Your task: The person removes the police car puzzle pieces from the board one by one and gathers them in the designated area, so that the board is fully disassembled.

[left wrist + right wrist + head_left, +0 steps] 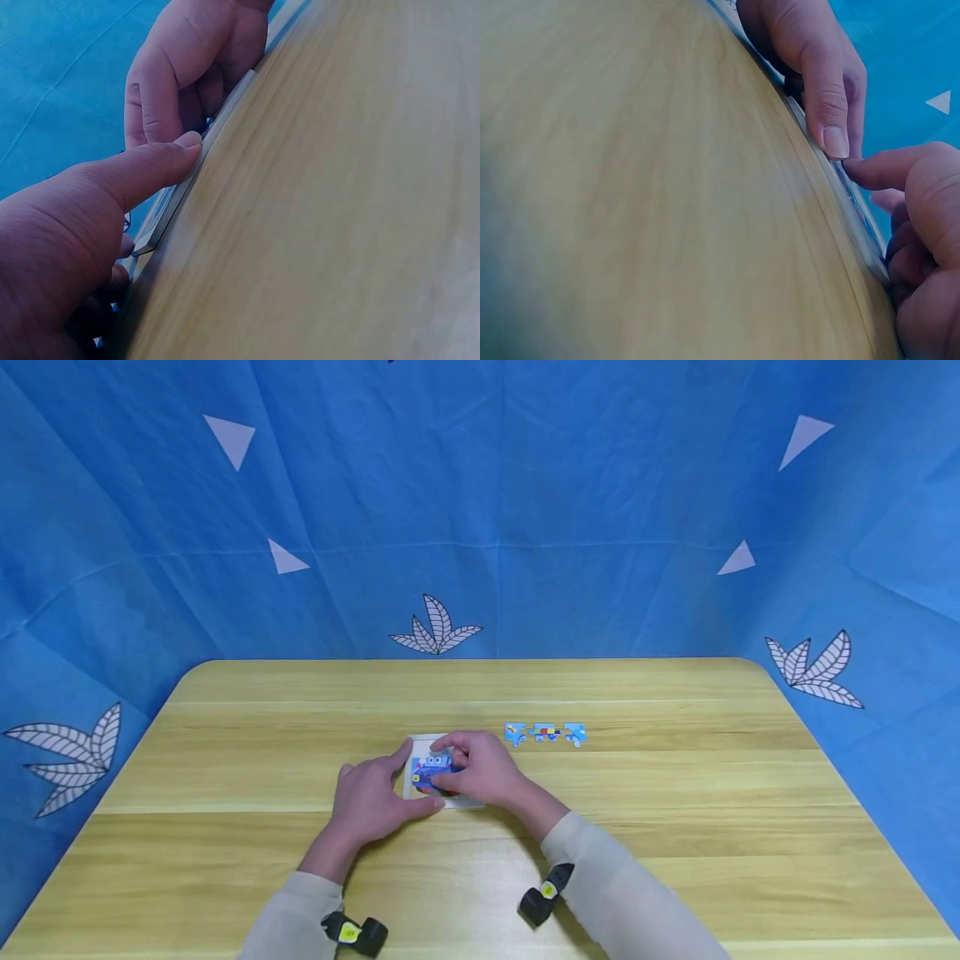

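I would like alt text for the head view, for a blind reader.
The left hand rests on the rim of a puzzle tray while the right hand touches the blue picture inside. Three loose pieces lie in a row to the right on a wooden table.

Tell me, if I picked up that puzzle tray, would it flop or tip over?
The puzzle tray would probably stay stiff: its thin edge looks straight in the left wrist view. It seems unlikely to tip if pushed, since it lies flat on the table. The picture pieces inside might slip out if it's tilted, because no lid shows.
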`<state>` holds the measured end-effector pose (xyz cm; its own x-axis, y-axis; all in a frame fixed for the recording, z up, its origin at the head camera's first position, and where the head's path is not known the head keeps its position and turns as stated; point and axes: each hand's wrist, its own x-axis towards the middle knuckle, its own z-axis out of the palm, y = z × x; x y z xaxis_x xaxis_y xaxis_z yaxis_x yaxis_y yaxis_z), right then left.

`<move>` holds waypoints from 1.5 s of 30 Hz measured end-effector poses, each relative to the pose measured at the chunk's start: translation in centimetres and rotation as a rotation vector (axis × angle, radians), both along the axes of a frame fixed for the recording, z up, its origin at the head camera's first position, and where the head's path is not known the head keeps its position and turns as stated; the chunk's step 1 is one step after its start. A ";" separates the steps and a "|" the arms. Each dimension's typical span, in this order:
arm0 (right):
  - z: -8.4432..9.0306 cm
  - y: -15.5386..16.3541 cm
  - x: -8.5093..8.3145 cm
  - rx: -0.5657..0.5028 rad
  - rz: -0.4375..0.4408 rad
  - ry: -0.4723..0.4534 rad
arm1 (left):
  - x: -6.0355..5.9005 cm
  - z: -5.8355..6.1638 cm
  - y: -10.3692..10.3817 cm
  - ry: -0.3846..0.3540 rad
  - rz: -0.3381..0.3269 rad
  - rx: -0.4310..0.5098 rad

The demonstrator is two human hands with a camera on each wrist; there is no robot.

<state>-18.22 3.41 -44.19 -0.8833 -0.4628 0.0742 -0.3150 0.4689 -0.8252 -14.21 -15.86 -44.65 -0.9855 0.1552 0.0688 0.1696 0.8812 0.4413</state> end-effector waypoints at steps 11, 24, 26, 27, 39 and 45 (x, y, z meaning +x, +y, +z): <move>0.2 -0.2 -0.2 0.035 0.030 -0.052 | 0.1 0.0 -0.1 -0.001 0.001 0.013; 0.9 -0.6 -0.2 0.109 0.005 -0.083 | 0.0 0.1 -0.1 -0.001 -0.004 0.012; 0.9 -0.7 -0.1 0.122 -0.002 -0.083 | 0.0 0.1 -0.1 -0.004 -0.001 0.011; 0.9 -0.7 -0.1 0.128 -0.007 -0.084 | 0.0 0.1 -0.1 -0.006 0.000 0.011; 0.8 -0.7 0.1 0.067 -0.034 -0.121 | 0.0 0.1 0.0 -0.013 0.003 0.009; 0.6 -0.6 0.1 0.029 -0.043 -0.112 | 0.1 0.1 0.0 -0.009 0.001 0.010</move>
<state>-18.10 2.82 -43.58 -0.9045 -0.4248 -0.0385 -0.2010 0.5041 -0.8399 -14.15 -15.81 -44.54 -0.9861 0.1540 0.0615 0.1651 0.8767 0.4517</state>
